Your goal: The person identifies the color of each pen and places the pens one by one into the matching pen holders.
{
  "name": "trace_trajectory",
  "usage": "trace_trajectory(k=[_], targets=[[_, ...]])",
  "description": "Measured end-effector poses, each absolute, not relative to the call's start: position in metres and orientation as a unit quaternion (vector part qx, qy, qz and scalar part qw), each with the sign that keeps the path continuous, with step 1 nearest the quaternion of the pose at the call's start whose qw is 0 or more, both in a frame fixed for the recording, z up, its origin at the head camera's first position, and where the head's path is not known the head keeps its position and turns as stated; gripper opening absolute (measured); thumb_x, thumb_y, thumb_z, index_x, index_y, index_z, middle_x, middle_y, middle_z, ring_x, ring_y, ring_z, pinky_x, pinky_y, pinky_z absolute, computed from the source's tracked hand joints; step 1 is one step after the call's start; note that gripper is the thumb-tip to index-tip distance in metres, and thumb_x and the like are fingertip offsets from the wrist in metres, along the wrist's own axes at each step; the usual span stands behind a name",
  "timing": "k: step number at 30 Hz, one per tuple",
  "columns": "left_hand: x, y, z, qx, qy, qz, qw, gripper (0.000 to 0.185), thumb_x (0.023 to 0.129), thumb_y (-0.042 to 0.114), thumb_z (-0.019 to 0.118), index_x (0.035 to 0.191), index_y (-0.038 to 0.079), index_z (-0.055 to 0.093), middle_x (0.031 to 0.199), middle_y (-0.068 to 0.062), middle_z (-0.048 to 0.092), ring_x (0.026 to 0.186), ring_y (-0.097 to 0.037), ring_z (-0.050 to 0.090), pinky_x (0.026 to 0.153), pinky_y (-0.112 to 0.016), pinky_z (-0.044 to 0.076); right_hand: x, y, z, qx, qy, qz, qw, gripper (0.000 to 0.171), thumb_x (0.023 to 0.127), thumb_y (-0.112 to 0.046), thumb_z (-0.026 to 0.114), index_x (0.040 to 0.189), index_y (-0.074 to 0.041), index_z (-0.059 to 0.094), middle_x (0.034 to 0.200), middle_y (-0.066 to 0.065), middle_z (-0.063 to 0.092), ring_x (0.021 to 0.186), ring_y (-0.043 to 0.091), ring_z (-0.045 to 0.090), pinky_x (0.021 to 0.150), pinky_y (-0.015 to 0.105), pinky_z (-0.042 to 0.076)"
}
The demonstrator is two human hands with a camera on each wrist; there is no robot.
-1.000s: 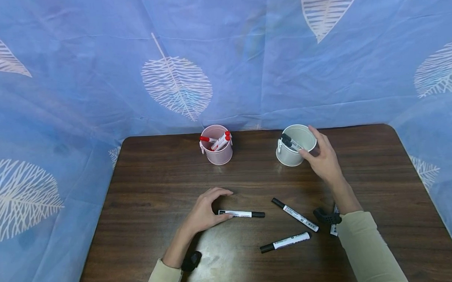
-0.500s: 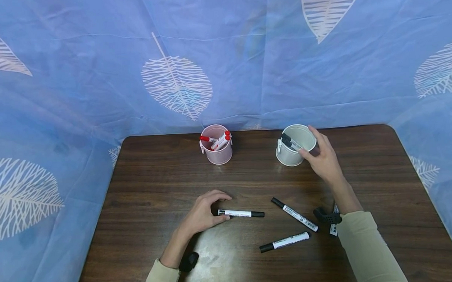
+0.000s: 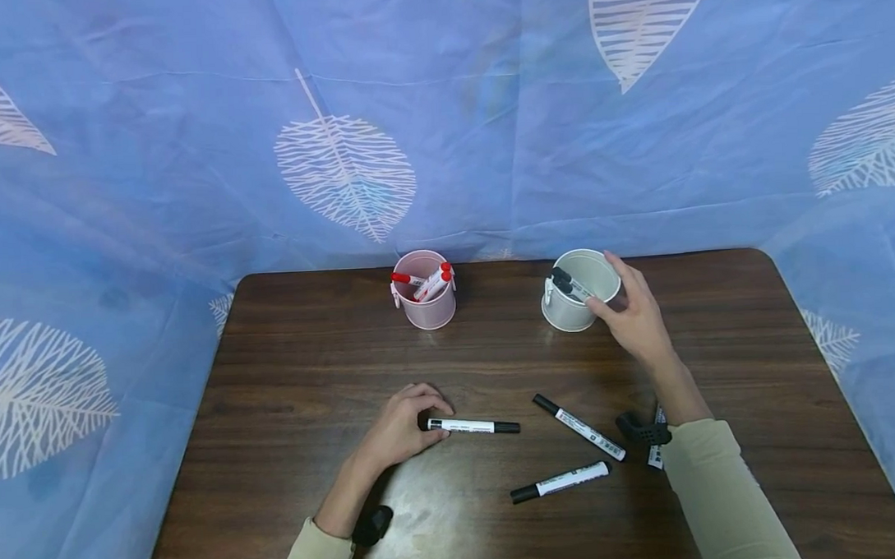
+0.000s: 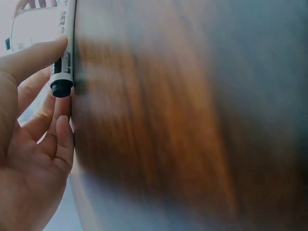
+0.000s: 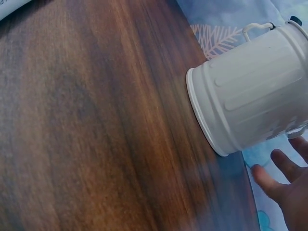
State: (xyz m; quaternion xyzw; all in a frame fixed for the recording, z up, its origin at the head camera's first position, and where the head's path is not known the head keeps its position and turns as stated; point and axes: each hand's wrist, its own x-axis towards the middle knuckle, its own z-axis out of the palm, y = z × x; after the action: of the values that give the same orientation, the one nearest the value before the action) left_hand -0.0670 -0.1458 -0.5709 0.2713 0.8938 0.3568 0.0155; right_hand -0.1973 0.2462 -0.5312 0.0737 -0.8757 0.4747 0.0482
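My left hand (image 3: 406, 421) lies on the dark wooden table (image 3: 302, 359), its fingers curled over the grey end of a black-capped marker (image 3: 473, 427). The left wrist view shows fingertips (image 4: 41, 55) pinching that marker (image 4: 63, 53) near its end. At the back right, my right hand (image 3: 632, 318) wraps round the right side of a white cup (image 3: 567, 310), thumb on its wall. The cup holds black markers (image 3: 566, 282). The right wrist view has the cup (image 5: 245, 91) with fingers (image 5: 281, 180) beside it.
A pink cup (image 3: 430, 311) with red-capped markers (image 3: 430, 281) stands at the back centre. Two more black markers (image 3: 580, 427) (image 3: 560, 479) lie loose in front of my right arm; a third (image 3: 654, 456) is half hidden under it. Blue leaf-print cloth surrounds the table.
The fingers of my left hand have curled down and closed on the marker's end. My right hand has stayed at the white cup.
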Motion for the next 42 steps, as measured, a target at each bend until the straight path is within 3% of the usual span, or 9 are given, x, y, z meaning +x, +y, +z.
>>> trace_trajectory(k=[6, 12, 20, 28, 42], targets=[[-0.0679, -0.1438, -0.5714, 0.260, 0.897, 0.358, 0.013, 0.026, 0.074, 0.018, 0.088, 0.096, 0.021, 0.074, 0.100, 0.010, 0.064, 0.089, -0.008, 0.055, 0.076, -0.028, 0.047, -0.1969, 0.2472, -0.5300, 0.068, -0.877, 0.473, 0.048, 0.079, 0.094, -0.024, 0.070, 0.158, -0.031, 0.025, 0.153, 0.020, 0.030, 0.137, 0.043, 0.035, 0.098, 0.062, 0.042], [-0.0677, -0.1432, -0.5712, 0.255, 0.891, 0.375, 0.015, 0.020, 0.076, 0.015, 0.087, 0.089, 0.023, 0.074, 0.097, 0.011, 0.063, 0.090, -0.008, 0.057, 0.079, -0.029, 0.048, -0.1975, 0.2472, -0.5306, 0.068, -0.879, 0.471, 0.045, 0.080, 0.094, -0.026, 0.071, 0.158, -0.033, 0.024, 0.154, 0.020, 0.029, 0.137, 0.042, 0.036, 0.099, 0.061, 0.042], [-0.0661, -0.1449, -0.5715, 0.212, 0.882, 0.420, 0.036, 0.017, 0.083, 0.021, 0.082, 0.095, 0.029, 0.073, 0.095, 0.020, 0.068, 0.090, -0.004, 0.060, 0.079, -0.029, 0.048, -0.1980, 0.2466, -0.5316, 0.069, -0.881, 0.466, 0.045, 0.080, 0.094, -0.026, 0.071, 0.158, -0.033, 0.024, 0.153, 0.021, 0.030, 0.137, 0.043, 0.035, 0.099, 0.062, 0.042], [-0.0643, -0.1456, -0.5664, 0.171, 0.873, 0.453, 0.059, 0.019, 0.085, 0.017, 0.081, 0.097, 0.029, 0.073, 0.088, 0.021, 0.067, 0.075, -0.003, 0.057, 0.068, -0.024, 0.046, -0.1978, 0.2459, -0.5312, 0.067, -0.882, 0.465, 0.042, 0.079, 0.094, -0.025, 0.070, 0.159, -0.031, 0.024, 0.153, 0.022, 0.029, 0.137, 0.044, 0.035, 0.101, 0.062, 0.040], [-0.0675, -0.1487, -0.5626, 0.175, 0.845, 0.504, 0.032, 0.019, 0.084, 0.014, 0.080, 0.096, 0.027, 0.074, 0.076, 0.017, 0.065, 0.064, -0.003, 0.054, 0.057, -0.022, 0.044, -0.1972, 0.2467, -0.5315, 0.061, -0.880, 0.470, 0.032, 0.080, 0.094, -0.029, 0.070, 0.159, -0.034, 0.022, 0.153, 0.022, 0.029, 0.136, 0.045, 0.036, 0.102, 0.062, 0.039]])
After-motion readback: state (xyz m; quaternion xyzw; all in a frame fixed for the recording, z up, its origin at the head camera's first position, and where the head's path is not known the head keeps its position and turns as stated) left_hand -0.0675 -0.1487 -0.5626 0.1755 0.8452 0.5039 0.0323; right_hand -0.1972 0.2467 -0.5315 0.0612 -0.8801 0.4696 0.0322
